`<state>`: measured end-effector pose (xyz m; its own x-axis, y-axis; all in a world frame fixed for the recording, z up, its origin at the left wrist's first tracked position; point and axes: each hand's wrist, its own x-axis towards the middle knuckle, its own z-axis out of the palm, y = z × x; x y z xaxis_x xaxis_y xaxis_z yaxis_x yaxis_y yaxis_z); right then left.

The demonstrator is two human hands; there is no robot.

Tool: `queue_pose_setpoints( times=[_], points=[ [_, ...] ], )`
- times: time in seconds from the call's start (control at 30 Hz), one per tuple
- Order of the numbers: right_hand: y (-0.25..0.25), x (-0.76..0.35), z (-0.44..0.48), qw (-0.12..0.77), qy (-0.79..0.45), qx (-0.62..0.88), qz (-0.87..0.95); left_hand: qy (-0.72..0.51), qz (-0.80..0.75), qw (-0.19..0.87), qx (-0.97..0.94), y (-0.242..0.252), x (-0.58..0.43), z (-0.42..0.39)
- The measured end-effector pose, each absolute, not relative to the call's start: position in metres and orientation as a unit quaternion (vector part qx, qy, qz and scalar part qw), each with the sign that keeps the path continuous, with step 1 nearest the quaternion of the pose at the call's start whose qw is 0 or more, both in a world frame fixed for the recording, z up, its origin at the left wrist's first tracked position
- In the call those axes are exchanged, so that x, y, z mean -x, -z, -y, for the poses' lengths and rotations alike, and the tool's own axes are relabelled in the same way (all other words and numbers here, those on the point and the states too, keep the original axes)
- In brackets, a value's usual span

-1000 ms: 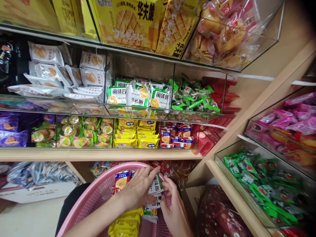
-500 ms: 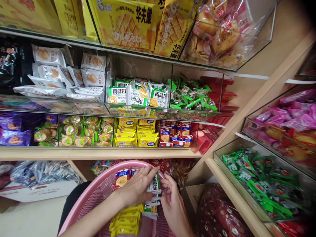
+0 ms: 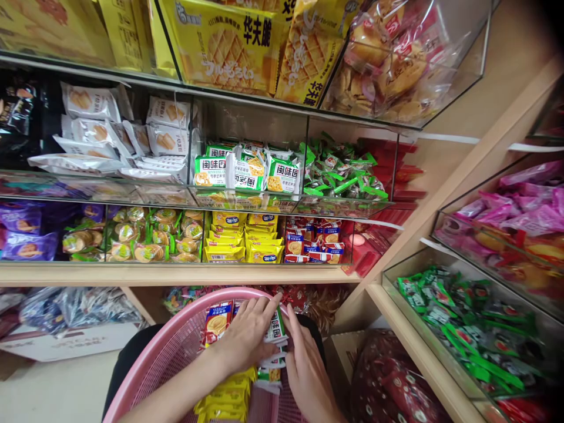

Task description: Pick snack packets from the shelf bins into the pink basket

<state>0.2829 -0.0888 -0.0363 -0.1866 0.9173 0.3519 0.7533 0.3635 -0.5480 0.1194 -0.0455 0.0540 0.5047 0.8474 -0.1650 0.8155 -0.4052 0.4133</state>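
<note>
A pink plastic basket stands close in front of me with packaged snacks in it. My left hand reaches across it, palm down, fingers stretched over a row of green-and-white snack packets. On the right side of that row lies my right hand, its fingers straight and close to the packets' edges. Both hands are open, and the row sits between them, partly covered. Several yellow packets are stacked below my left wrist. Beyond that hand shows a red-and-blue biscuit packet.
Behind the basket rises a wooden shelf with clear bins of biscuits. Matching green-and-white packets fill a middle bin. To the right, a side bin holds green-wrapped snacks. A dark red patterned bag stands beside the basket.
My right hand has shifted slightly and its fingers have straightened along the packets. The left hand has hardly moved.
</note>
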Motion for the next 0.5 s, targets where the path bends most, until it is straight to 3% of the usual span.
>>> queue_pose_setpoints(
  times=[0.17, 0.37, 0.5],
  points=[
    [0.046, -0.286, 0.088, 0.377, -0.142, 0.539, 0.739, -0.035, -0.497, 0.244, -0.832, -0.053, -0.120, 0.045],
    [0.066, -0.282, 0.081, 0.512, -0.203, 0.513, 0.659, -0.053, -0.481, 0.272, -0.832, -0.065, -0.114, 0.047],
    [0.073, -0.284, 0.078, 0.540, -0.228, 0.552, 0.592, -0.102, -0.481, 0.270, -0.828, -0.084, -0.095, 0.053]
  ],
)
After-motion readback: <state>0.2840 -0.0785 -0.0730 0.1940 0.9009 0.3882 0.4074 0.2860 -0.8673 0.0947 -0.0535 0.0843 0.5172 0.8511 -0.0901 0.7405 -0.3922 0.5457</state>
